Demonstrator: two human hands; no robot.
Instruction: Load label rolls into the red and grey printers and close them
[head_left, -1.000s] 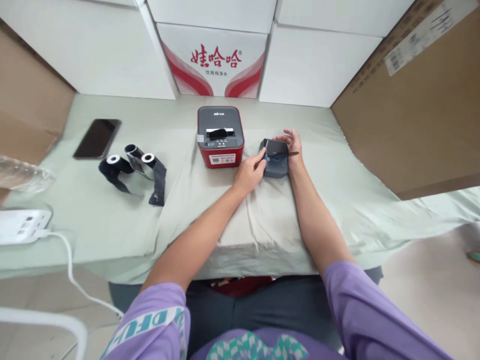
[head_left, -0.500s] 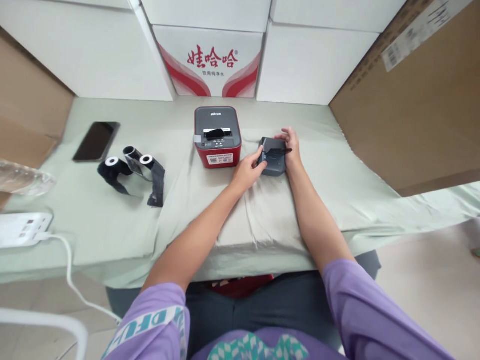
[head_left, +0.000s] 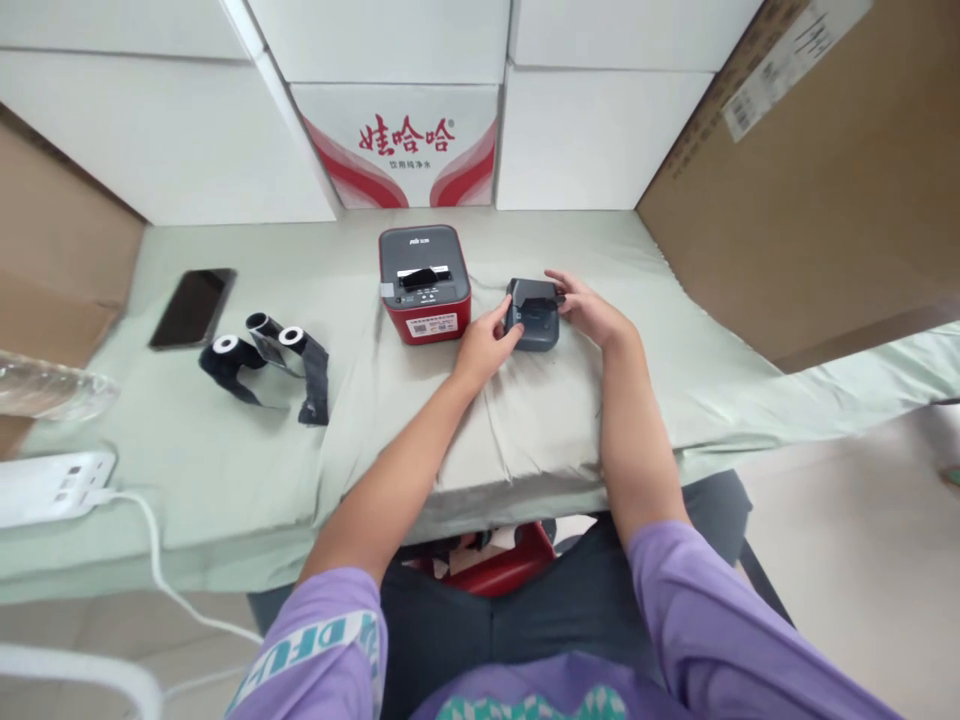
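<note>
We steadied a small grey device point(head_left: 533, 315) on the table point(head_left: 225, 470) beside the red printer point(head_left: 424, 284), left hand point(head_left: 484, 345) and right hand point(head_left: 589, 308) pinching its sides with our fingers.

I am seeing a small dark grey device point(head_left: 533, 316), boxy with rounded corners, sitting flat on the pale green cloth between my two hands. Its upper part is showing a darker recessed section, and a thin dark strip is sticking out at its right edge, right under my right fingertips. My left fingers are touching its left side, so it is sitting pinched from both sides.
</note>
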